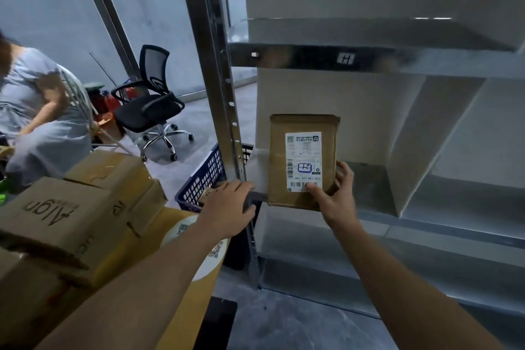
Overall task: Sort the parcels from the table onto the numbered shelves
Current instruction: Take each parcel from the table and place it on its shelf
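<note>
A metal shelving rack point(216, 71) fills the frame around the grip, with a stack of cardboard boxes point(56, 216) well off to the left of it and a blue crate point(204, 179) just beyond the rack's upright on that side. A flat brown parcel point(277, 162) appears to lie on the lower shelf point(366, 179), running away from the grip, its near edge jutting past the shelf's front lip. The right hand point(335, 196) pinches that near right corner alone, thumb point(314, 189) pressed on the printed face and fingers point(345, 173) curled round the side. The left hand point(230, 204), near the parcel's other corner but apart from it, grips the shelf's front corner at the upright. The chief risk is the overhang: if the pinch lets go before the parcel is pushed further in, the near edge could tip it off the lip toward the tier below. Held by one corner, it could also swing and catch the upright. The shipping label point(302, 162) under the thumb bears a handwritten mark that seems to read H2. The only tag point(346, 59) in view, an H, sits on the beam above the grip, so a misfiled parcel is possible if the tiers are misread.
</note>
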Demonstrator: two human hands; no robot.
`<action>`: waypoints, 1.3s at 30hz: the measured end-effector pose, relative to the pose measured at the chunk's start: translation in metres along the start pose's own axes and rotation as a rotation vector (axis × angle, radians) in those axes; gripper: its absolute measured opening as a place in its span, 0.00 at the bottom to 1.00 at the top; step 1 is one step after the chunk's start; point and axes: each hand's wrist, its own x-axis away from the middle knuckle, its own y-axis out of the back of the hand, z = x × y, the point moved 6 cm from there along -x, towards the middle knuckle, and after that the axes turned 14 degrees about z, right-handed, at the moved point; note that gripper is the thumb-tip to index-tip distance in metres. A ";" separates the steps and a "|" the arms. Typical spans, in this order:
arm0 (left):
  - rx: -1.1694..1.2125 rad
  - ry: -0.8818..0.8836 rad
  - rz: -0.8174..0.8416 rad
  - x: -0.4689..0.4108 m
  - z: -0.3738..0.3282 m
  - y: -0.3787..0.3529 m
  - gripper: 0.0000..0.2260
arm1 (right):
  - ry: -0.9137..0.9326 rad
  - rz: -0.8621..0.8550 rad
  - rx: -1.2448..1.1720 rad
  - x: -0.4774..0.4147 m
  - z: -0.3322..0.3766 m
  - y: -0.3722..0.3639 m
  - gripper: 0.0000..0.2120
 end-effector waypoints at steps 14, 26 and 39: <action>0.148 0.082 0.011 -0.052 -0.004 -0.019 0.19 | -0.062 0.057 0.101 -0.084 -0.039 0.015 0.41; 0.251 0.102 0.040 -0.043 0.019 -0.033 0.20 | -0.152 0.073 0.164 -0.111 -0.043 -0.007 0.48; 0.328 0.129 -0.028 -0.035 0.037 -0.023 0.20 | -0.166 0.084 0.140 -0.118 -0.057 -0.014 0.42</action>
